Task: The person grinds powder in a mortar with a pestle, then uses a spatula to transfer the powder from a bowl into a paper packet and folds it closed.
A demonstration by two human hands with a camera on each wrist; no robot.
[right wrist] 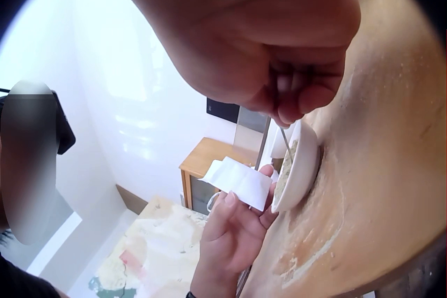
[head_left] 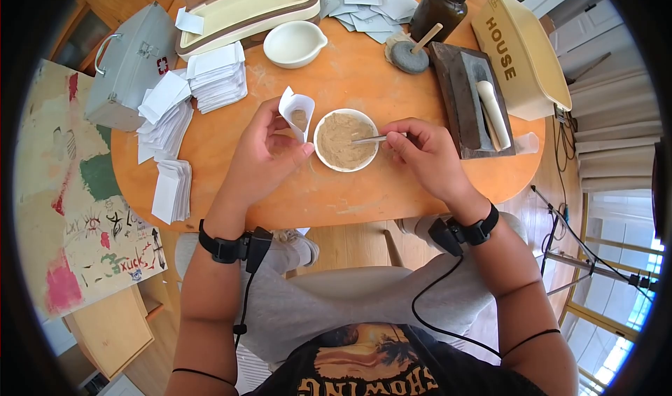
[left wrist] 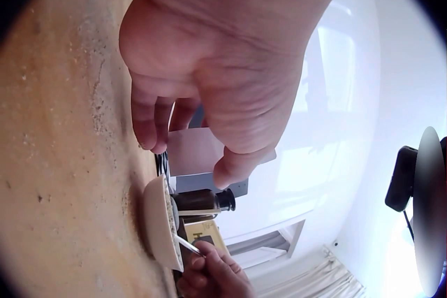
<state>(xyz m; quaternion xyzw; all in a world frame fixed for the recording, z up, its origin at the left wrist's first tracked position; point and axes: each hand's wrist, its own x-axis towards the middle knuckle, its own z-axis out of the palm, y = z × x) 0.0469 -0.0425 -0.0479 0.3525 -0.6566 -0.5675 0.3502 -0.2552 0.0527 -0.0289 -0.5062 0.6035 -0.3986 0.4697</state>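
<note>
My left hand (head_left: 262, 159) holds a small white paper packet (head_left: 288, 102) by its sides, mouth open, with some tan powder showing inside. Close to its right stands a white bowl (head_left: 319, 159) filled with tan powder (head_left: 339, 130). Between thumb and fingers my right hand (head_left: 428, 159) pinches a thin metal utensil (head_left: 369, 140), its tip down in the powder and its end shape hidden. From the right wrist, the packet (right wrist: 241, 183) appears just beside the bowl's rim (right wrist: 297, 179).
Stacks of white paper packets (head_left: 217, 77) lie left, near a grey first-aid case (head_left: 129, 67). Behind are a spouted white dish (head_left: 294, 44), a cream tray (head_left: 245, 11) and scattered paper slips (head_left: 364, 11). A dark bottle (head_left: 439, 11), stone slab (head_left: 465, 98) and yellow bin (head_left: 521, 53) stand right.
</note>
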